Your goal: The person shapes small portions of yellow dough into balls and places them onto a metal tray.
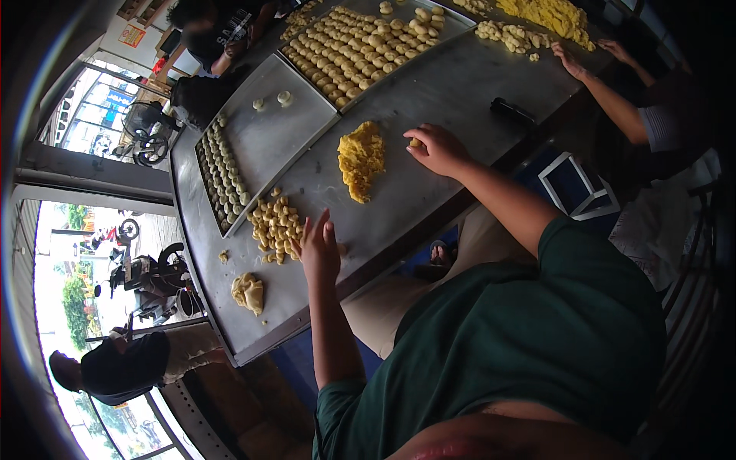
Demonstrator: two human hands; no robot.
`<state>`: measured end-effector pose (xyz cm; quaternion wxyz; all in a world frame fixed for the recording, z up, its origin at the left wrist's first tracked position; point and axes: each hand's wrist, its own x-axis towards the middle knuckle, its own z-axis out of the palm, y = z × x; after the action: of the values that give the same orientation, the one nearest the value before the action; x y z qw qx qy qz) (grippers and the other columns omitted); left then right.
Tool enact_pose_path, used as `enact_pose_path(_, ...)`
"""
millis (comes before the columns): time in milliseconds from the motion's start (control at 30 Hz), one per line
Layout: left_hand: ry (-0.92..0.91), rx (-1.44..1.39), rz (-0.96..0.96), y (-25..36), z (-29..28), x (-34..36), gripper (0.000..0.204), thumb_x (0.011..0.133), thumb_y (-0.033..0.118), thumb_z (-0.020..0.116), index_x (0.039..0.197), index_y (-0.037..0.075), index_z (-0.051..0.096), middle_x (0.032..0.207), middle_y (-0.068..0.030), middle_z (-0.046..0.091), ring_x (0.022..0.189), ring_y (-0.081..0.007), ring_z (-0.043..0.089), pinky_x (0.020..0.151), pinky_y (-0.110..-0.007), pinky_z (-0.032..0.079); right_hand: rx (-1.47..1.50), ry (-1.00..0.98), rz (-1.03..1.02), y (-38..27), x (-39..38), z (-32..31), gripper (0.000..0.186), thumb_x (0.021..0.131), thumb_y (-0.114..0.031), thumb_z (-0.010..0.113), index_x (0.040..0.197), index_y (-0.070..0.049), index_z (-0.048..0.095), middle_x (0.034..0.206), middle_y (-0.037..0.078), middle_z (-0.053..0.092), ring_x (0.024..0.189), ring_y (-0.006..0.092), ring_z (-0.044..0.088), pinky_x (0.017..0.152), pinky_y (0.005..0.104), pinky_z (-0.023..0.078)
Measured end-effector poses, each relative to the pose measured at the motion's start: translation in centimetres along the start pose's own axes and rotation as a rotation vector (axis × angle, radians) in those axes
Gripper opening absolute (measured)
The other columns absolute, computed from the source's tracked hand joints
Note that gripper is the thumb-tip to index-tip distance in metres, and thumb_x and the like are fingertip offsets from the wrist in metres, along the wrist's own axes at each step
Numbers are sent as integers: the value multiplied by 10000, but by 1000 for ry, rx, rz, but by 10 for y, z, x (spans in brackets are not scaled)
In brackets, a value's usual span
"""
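Note:
My left hand [319, 249] reaches over the table with its fingers apart, at the right edge of a pile of small cut dough pieces [276, 228]. Whether a fingertip touches a piece is hard to tell. My right hand [438, 151] is closed in a pinch on a small yellow ball [415, 142]. Between my hands lies a loose mound of crumbly yellow filling [360, 159]. A smooth pale dough lump [248, 294] rests at the near left, with a small dough scrap [223, 255] beyond it.
Rows of round dough balls fill a large tray [340, 112] at the back. Another tray [264, 87] holds rows along its left side. A co-worker's hands [570, 61] are beside more yellow filling [546, 19] at right. A black object [512, 112] lies near the table's edge.

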<state>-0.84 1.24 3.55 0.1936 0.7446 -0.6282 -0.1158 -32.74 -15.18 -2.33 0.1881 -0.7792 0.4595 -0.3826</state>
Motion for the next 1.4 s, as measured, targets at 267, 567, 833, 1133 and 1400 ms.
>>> enact_pose_path(267,367,51,66,-29,7,1,218,989,245,669,1177,142,709,1198,-73,720,1166,-325,651,956,-481,503,-35,5,-57,-2,1,2,151,926,-197,721,1037,-95,730,1005,87,679,958,307,679,847,435,553)
enact_pose_path(567,-342,218,4,44,-64,-24,262,922,281,743,1118,134,650,1178,-103,711,1064,-368,689,830,-485,559,-91,-25,-27,-7,3,-5,119,917,-188,713,992,-99,738,992,75,674,951,297,681,852,433,559)
enact_pose_path(833,339,286,238,-28,-10,13,324,981,164,631,1299,158,691,1443,-59,621,1370,-265,560,1211,-503,325,-47,-18,-35,-14,1,-1,127,919,-187,710,1008,-104,746,1007,79,682,970,294,684,865,426,562)
enact_pose_path(1133,233,406,87,-70,-3,-13,381,1024,314,597,1379,199,674,1430,-44,653,1389,-261,549,1198,-520,351,-102,-62,-12,-10,3,-6,122,903,-169,711,998,-103,750,999,78,684,971,294,684,863,426,563)
enact_pose_path(1400,314,528,-47,-65,-4,6,396,928,414,710,1257,194,720,1269,-68,682,1243,-340,599,1081,-506,442,-59,-1,-76,-10,2,-3,118,901,-161,701,991,-102,750,1004,79,686,977,292,685,866,425,564)
